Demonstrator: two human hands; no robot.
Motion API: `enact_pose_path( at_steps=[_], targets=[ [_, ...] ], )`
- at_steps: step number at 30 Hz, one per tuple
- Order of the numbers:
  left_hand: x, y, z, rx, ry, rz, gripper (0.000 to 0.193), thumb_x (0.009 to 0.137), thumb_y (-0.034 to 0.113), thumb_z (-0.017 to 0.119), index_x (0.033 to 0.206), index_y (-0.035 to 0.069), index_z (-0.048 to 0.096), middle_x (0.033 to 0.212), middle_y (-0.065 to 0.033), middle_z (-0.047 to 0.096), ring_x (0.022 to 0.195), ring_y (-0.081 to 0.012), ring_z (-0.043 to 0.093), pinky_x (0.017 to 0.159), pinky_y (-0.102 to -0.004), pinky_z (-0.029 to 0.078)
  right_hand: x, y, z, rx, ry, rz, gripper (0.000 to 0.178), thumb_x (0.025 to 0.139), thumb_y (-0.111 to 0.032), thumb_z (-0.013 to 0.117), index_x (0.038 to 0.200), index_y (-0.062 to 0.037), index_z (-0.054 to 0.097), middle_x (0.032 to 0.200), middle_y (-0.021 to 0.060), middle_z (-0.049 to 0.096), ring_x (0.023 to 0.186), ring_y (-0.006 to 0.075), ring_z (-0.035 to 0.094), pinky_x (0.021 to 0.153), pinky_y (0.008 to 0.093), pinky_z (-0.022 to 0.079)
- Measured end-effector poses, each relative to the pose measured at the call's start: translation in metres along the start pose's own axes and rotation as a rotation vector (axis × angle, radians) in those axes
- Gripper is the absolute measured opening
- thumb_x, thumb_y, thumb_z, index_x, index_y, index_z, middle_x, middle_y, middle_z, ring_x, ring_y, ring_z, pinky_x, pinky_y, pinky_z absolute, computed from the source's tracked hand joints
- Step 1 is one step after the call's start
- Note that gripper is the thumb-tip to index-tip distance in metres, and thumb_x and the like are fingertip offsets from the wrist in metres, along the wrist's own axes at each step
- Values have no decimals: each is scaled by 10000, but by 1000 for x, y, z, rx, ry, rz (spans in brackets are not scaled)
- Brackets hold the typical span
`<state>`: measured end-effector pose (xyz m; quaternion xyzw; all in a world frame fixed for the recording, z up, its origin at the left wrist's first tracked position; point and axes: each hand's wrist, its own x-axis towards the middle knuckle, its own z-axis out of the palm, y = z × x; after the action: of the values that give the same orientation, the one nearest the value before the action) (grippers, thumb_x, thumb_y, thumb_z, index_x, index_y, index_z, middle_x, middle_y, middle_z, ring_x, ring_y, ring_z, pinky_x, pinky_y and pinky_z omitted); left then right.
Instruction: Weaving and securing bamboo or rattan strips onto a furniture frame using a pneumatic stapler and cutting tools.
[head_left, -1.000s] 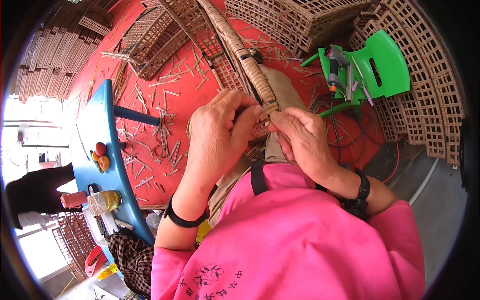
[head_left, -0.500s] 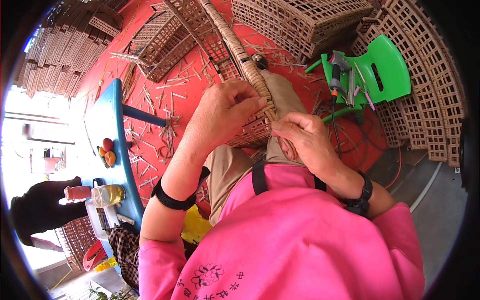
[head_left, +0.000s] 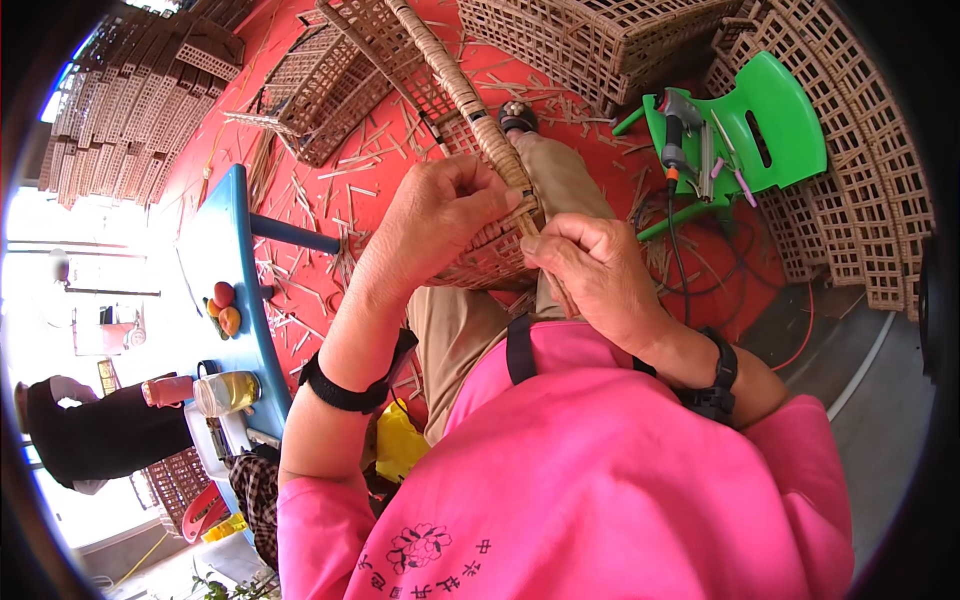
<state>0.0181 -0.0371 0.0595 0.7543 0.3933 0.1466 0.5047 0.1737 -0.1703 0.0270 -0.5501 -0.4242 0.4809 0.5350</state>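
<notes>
A wicker basket with an open lattice weave (head_left: pixel 485 262) stands between my knees, its rim wrapped in pale cane (head_left: pixel 468 100) running away from me. My left hand (head_left: pixel 445 215) is closed at the near end of this rim, thumb and forefinger pinching a flat cane strip (head_left: pixel 526 212). Just to its right, my right hand (head_left: pixel 590 262) pinches the same strip a little lower, the other fingers curled. The fingertips of both hands are close together. Part of the basket's near side is hidden behind my hands and wrists.
A green chair (head_left: pixel 790 120) at right carries a corded power tool (head_left: pixel 675 125). At left a blue table (head_left: pixel 235 230) holds fruit (head_left: pixel 224 308) and a jar (head_left: pixel 228 392). Cut cane scraps (head_left: pixel 365 190) litter the red floor. Lattice panels (head_left: pixel 840 140) and stacked baskets (head_left: pixel 140 110) stand around.
My right hand has shifted slightly left, nearer my left hand, still pinching the strip. The whole view has tilted a little. At far left a person in dark clothing has changed posture.
</notes>
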Motion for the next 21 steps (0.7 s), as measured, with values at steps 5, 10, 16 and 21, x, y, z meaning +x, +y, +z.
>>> enact_pose_path(
  at_steps=[5,10,16,21],
  targets=[
    [0,-5,3,-8,29,25,243,921,217,713,874,-19,681,704,-21,604,685,-84,535,621,-308,459,1,1,0,53,-25,49,299,1010,-182,644,774,1,659,524,-15,507,451,36,439,431,258,332],
    [-1,-13,9,-24,78,51,242,926,214,702,875,-20,667,692,-30,580,691,-86,534,637,-301,461,-1,1,1,-39,2,-45,304,994,-176,649,755,11,658,511,-9,496,452,34,432,433,273,327],
    [-5,-12,11,33,116,129,245,919,195,695,870,-39,639,744,-93,615,694,-159,583,653,-337,472,4,4,0,-84,26,-27,304,962,-146,641,712,27,648,475,25,501,423,53,442,423,294,346],
    [-10,-8,13,110,163,175,254,916,185,697,850,-38,594,773,-131,598,743,-237,592,693,-365,476,4,9,5,16,36,-124,300,971,-128,618,713,23,645,474,20,508,419,53,456,418,289,340]
  ],
)
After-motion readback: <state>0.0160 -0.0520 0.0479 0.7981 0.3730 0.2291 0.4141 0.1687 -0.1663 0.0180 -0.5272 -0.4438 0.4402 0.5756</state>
